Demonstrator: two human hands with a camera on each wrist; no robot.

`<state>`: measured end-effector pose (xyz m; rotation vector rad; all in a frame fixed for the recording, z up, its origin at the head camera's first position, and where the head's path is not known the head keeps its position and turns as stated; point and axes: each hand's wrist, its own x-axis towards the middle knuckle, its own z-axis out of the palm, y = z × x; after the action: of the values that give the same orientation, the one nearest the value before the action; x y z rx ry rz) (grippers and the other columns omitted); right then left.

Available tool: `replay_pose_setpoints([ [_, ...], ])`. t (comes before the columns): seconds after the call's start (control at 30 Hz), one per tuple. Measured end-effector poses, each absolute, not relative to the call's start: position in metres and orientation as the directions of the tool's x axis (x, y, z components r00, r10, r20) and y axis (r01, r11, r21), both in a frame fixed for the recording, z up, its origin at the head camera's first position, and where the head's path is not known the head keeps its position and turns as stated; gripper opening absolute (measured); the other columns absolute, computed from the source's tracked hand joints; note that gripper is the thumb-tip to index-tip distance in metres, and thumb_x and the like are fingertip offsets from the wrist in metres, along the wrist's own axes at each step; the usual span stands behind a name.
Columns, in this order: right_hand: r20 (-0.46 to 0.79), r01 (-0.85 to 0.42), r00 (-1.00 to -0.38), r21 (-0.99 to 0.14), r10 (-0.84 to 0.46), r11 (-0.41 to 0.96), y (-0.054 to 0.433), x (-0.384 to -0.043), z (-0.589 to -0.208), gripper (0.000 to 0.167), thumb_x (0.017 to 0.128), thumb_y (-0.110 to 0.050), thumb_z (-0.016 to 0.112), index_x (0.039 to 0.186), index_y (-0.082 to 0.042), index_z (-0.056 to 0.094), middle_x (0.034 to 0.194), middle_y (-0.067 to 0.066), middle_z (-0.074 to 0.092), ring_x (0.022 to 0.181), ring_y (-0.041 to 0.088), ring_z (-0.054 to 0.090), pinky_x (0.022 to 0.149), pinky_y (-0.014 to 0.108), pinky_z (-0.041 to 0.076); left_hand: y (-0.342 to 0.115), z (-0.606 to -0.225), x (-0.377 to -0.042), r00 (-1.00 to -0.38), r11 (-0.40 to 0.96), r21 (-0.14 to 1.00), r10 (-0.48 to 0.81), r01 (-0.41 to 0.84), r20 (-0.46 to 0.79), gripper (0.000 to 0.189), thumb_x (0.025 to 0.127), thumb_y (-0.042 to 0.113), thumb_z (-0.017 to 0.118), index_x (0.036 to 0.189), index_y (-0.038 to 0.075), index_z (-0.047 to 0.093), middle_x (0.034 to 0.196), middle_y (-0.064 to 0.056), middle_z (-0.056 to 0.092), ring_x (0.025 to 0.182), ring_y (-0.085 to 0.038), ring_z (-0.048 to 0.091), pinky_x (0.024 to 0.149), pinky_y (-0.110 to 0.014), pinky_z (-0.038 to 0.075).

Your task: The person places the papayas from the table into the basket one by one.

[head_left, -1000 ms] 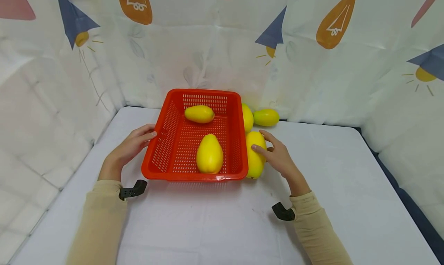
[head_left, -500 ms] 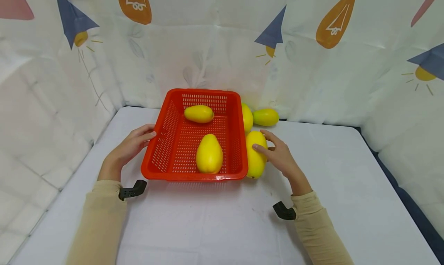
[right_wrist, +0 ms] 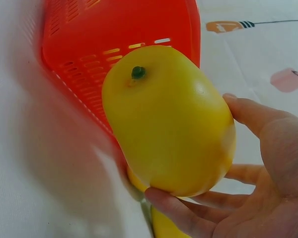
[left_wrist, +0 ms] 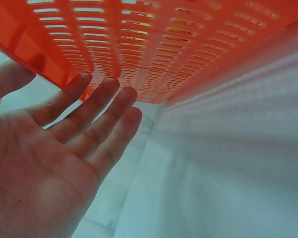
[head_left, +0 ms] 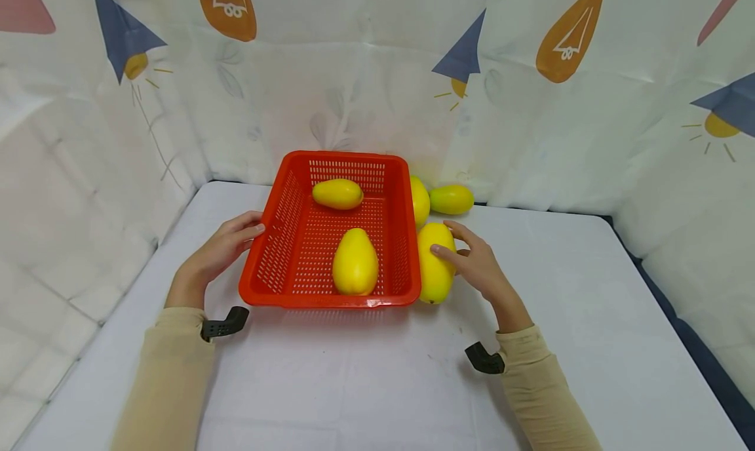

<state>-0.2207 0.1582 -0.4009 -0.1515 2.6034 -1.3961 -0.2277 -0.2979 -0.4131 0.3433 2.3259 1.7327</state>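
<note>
The red perforated basket (head_left: 305, 241) holds a small yellow fruit (head_left: 338, 194) near its back and a larger pear-shaped yellow fruit (head_left: 356, 262) near its front. My left hand (head_left: 221, 251) is at the basket's left side, fingertips against the wall; in the left wrist view its fingers (left_wrist: 97, 106) stretch out nearly straight. Right of the basket, my right hand (head_left: 474, 261) holds an oblong yellow fruit (head_left: 435, 267) between thumb and fingers. That fruit shows a small green stem (right_wrist: 138, 72) in the right wrist view and stands close beside the basket wall.
Behind the held fruit are another yellow fruit (head_left: 420, 202), partly hidden by the basket, and a greenish-yellow one (head_left: 451, 199) near the table's back edge. A white cloth covers the table (head_left: 330, 385). Patterned white curtains (head_left: 366, 77) enclose the back and sides.
The head view has shifted very slightly. My right hand and its fruit edge a touch to the right; the left hand and basket stay in place.
</note>
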Motion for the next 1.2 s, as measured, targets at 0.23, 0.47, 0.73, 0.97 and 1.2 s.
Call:
replay_pose_setpoints([
  [0.23,-0.108,-0.005,-0.978,-0.84,-0.176,0.543,0.1596,-0.2204,-0.4,0.069,0.089,-0.05,0.064,0.149,-0.03,0.035,0.148,0.008,0.041,0.108,0.033,0.063,0.078,0.033,0.055,-0.2984,-0.4141,-0.228,-0.948,0.272,0.96,0.318,0.065,-0.026,0.046,0.104,0.035,0.04,0.135,0.001,0.041,0.117,0.006,0.053,0.107,-0.004,0.052,0.091,-0.012,0.043],
  [0.47,-0.104,-0.007,-0.978,-0.851,-0.182,0.525,0.1609,-0.2202,-0.3978,0.068,0.089,-0.049,0.064,0.148,-0.031,0.035,0.148,0.008,0.041,0.105,0.032,0.062,0.078,0.032,0.054,-0.2996,-0.4158,-0.2275,-0.946,0.264,0.961,0.325,0.081,-0.01,0.044,0.104,0.033,0.039,0.134,0.001,0.042,0.116,0.005,0.054,0.107,-0.005,0.052,0.091,-0.013,0.043],
  [0.73,-0.1,-0.005,-0.98,-0.856,-0.175,0.516,0.1633,-0.2201,-0.4004,0.067,0.089,-0.048,0.064,0.148,-0.031,0.036,0.147,0.009,0.041,0.105,0.033,0.062,0.077,0.031,0.054,-0.2988,-0.4173,-0.2293,-0.946,0.251,0.965,0.325,0.072,-0.014,0.043,0.104,0.033,0.04,0.133,0.001,0.043,0.117,0.005,0.053,0.107,-0.005,0.052,0.091,-0.013,0.043],
  [0.97,-0.108,0.003,-0.979,-0.858,-0.175,0.514,0.1635,-0.2206,-0.4022,0.068,0.089,-0.049,0.063,0.148,-0.031,0.035,0.148,0.008,0.041,0.106,0.032,0.062,0.077,0.031,0.054,-0.2998,-0.4182,-0.23,-0.948,0.234,0.97,0.318,0.061,-0.017,0.041,0.104,0.032,0.04,0.132,0.003,0.044,0.116,0.006,0.054,0.106,-0.005,0.053,0.09,-0.013,0.044],
  [1.2,-0.09,-0.014,-0.979,-0.864,-0.182,0.503,0.1652,-0.2193,-0.3985,0.067,0.09,-0.048,0.062,0.148,-0.029,0.036,0.148,0.009,0.041,0.105,0.032,0.062,0.076,0.031,0.054,-0.3,-0.4191,-0.2304,-0.945,0.231,0.971,0.326,0.067,-0.013,0.041,0.104,0.032,0.04,0.133,0.003,0.044,0.117,0.005,0.053,0.107,-0.005,0.053,0.091,-0.013,0.044],
])
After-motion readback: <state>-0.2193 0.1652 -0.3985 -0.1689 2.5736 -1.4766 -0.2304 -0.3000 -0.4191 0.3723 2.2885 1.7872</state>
